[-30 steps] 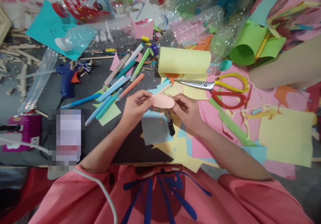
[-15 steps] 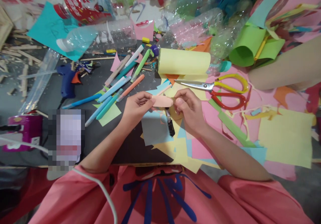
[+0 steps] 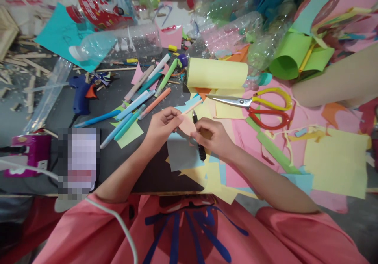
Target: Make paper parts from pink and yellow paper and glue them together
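Note:
Between the fingers of my left hand [image 3: 164,127] is a small peach paper piece [image 3: 186,124], pinched at its left end. My right hand [image 3: 212,136] is closed at the lower right edge of that paper, over the middle of a black pen [image 3: 202,152]. Whether its fingertips grip the paper or the pen is too small to tell. Coloured paper scraps lie under both hands. Several markers [image 3: 154,103] lie just beyond my left hand, and scissors [image 3: 246,101] with yellow and red handles lie beyond my right hand.
A yellow paper roll [image 3: 217,73] and clear plastic bottles [image 3: 118,43] lie farther back. At the left are a blue glue gun [image 3: 80,94], a blurred-out phone [image 3: 81,159] and a purple box [image 3: 31,153]. Another person's arm [image 3: 336,79] reaches in from the right.
My right hand has moved slightly down and left, from the paper's right end to over the pen. The paper has tilted downward at its right side. My left hand has barely moved.

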Tool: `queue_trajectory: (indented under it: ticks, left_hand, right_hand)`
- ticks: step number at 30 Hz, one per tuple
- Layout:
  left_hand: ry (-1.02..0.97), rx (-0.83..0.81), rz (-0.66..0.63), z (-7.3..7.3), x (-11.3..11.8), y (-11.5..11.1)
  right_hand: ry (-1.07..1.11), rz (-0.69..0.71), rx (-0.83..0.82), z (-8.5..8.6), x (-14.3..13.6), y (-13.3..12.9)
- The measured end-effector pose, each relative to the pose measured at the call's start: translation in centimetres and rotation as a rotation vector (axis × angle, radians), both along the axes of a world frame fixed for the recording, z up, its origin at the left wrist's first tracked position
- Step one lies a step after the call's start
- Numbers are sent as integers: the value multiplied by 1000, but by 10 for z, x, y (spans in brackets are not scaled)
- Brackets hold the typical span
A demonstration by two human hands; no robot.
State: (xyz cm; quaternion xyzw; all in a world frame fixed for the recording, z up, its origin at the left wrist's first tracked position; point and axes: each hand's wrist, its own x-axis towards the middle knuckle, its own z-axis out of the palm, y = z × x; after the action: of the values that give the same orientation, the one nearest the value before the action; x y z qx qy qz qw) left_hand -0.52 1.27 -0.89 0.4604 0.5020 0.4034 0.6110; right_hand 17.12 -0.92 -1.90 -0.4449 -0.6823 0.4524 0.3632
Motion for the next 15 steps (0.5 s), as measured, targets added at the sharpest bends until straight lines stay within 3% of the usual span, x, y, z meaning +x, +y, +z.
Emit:
queue_trajectory:
  ticks: [5, 8, 15]
  left_hand:
    - [-66, -20, 3, 0, 1, -1]
    - [16, 47, -12, 1, 1, -2]
    - [318, 234, -269, 2, 1, -10]
  right_hand:
    - [-24, -58, 29, -3, 2, 3]
    - [-41, -18, 58, -5, 3, 4]
    - [134, -40, -48, -6, 4, 3]
